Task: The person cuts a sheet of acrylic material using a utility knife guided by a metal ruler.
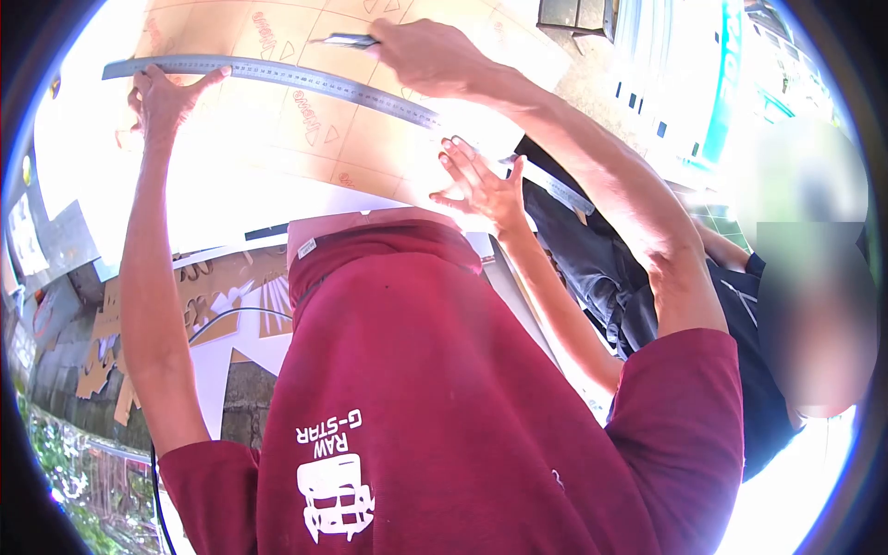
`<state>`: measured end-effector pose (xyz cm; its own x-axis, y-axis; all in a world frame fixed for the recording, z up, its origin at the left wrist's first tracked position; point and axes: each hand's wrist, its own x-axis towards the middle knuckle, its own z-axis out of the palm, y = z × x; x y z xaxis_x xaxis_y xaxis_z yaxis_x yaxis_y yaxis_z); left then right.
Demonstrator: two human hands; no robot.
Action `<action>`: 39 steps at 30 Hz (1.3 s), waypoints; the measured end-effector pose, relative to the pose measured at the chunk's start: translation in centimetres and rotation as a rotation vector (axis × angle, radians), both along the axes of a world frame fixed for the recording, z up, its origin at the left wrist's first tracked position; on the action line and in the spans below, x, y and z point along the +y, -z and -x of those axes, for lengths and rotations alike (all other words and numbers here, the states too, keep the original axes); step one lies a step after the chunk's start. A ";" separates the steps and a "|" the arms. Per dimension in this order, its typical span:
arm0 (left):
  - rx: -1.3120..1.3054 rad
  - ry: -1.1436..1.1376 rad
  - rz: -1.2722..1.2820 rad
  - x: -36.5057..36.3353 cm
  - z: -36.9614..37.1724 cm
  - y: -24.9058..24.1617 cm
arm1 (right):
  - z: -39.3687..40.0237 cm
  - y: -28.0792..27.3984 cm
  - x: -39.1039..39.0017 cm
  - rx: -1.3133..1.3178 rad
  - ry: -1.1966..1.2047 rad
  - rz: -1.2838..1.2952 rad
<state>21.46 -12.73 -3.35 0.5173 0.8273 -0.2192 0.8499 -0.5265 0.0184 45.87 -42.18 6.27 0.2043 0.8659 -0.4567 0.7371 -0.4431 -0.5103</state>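
Observation:
A long steel ruler (305, 81) lies across a large sheet covered in brown, red-printed paper (213, 37). My left hand (165, 102) presses on the ruler near its left end, thumb and fingers spread apart. Above the ruler, my right hand (421, 55) is closed around a utility knife (347, 41), its tip pointing left over the sheet. Another person's hand (483, 183) rests with spread fingers by the right part of the ruler, below my right forearm. Glare washes out the ruler there and the sheet's lower part.
A person in dark clothes (763, 370) is close on the right. Brown cut-out scraps (116, 324) and white strips (268, 301) lie below the sheet's near edge, with a dark cable (227, 313) among them. A blue-and-white panel (721, 88) stands at upper right.

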 end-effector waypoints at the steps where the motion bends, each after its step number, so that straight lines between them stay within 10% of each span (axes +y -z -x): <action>1: -0.005 -0.003 0.005 -0.1 0.1 0.1 | -0.9 0.1 -0.9 0.066 0.051 0.042; 17: -0.085 0.060 0.023 1.0 0.5 0.7 | 13.4 0.5 5.1 0.260 0.406 -0.510; 39: -0.021 -0.023 0.101 0.1 -0.5 -0.7 | 17.8 1.7 2.0 0.377 0.683 -0.410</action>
